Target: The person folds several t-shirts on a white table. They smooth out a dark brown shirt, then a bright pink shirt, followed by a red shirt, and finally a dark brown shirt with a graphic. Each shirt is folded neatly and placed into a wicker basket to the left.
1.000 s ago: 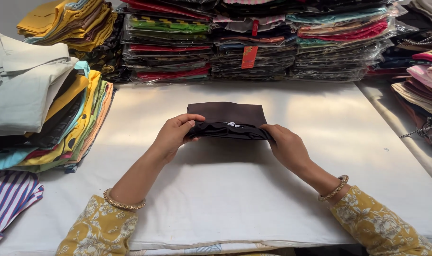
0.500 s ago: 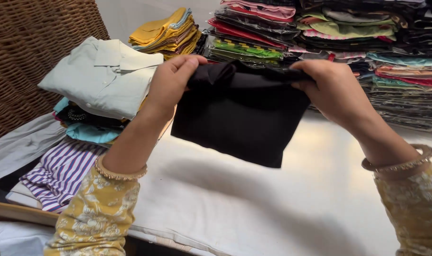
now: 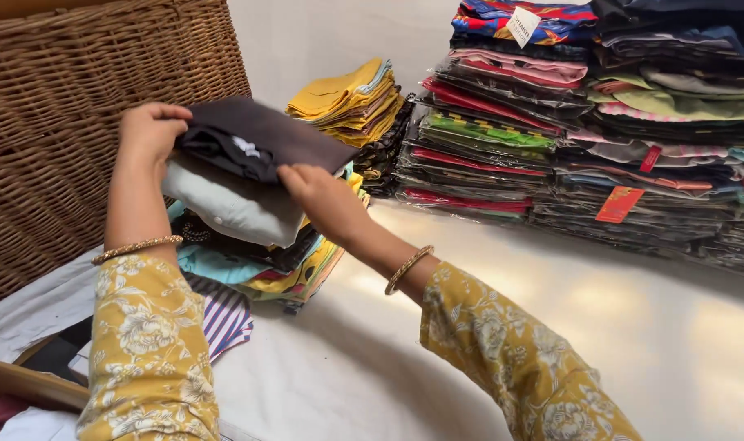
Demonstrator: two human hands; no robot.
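Garment (image 3: 265, 135), dark, folded; earlier held up unfolded over table, now resting atop pale shirt (image 3: 233, 204) on left stack. Left hand (image 3: 147, 131) and right hand (image 3: 323, 192) both grasp its edges.

Pale folded shirt (image 3: 233, 204) mostly under the dark garment (image 3: 265, 135) — wrapped stacks (image 3: 633, 122) cut off, perhaps clothing.

Wearing mustard-yellow sleeves (image 3: 147, 343) printed with pale flowers, plus a thin gold bangle (image 3: 406, 268) circling each wrist.
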